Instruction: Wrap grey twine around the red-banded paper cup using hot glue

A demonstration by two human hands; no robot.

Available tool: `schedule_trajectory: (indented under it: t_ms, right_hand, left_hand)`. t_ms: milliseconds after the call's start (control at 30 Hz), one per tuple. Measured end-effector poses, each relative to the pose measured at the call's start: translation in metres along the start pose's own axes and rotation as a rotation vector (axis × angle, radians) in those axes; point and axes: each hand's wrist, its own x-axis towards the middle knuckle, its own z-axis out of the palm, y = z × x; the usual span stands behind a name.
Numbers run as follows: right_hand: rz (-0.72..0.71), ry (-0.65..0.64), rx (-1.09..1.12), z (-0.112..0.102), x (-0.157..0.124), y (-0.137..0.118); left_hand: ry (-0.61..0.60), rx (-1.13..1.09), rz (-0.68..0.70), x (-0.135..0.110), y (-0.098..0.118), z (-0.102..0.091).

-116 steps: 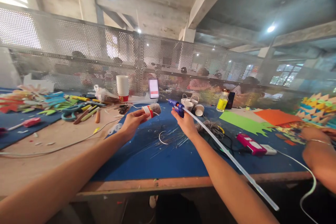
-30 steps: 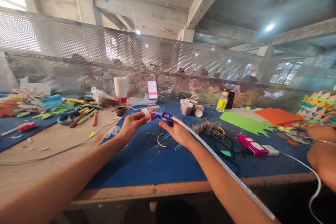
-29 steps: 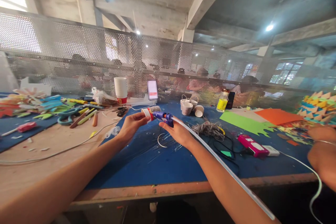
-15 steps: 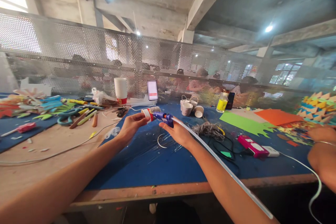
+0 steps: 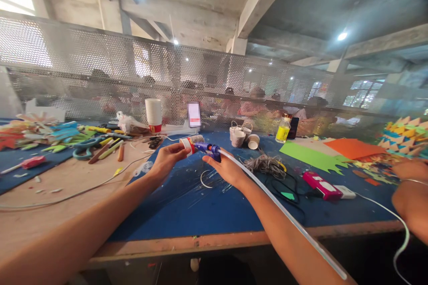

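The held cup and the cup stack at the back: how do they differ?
The held cup is tipped on its side in the left hand, while the cup stack stands upright. The held cup is short; the cup stack is much taller. The held cup is partly greyish, whereas the cup stack is mostly white. Both show some white and red.

One glue gun [image 5: 208, 147], one long glue stick [image 5: 287, 214] — plus one cup stack [image 5: 153, 113] and one yellow-labelled bottle [image 5: 283, 130].
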Motion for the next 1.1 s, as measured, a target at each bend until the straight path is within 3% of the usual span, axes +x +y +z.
schedule_trajectory:
  t_ms: [767, 1100]
  right_hand:
    - [0.021, 0.001, -0.012, 0.0, -0.001, -0.001]
    - [0.025, -0.013, -0.027, -0.002, -0.001, -0.004]
  left_hand:
    - [0.017, -0.046, -0.024, 0.003, -0.004, -0.002]
    - [-0.007, -0.166, -0.05, 0.005, -0.014, -0.005]
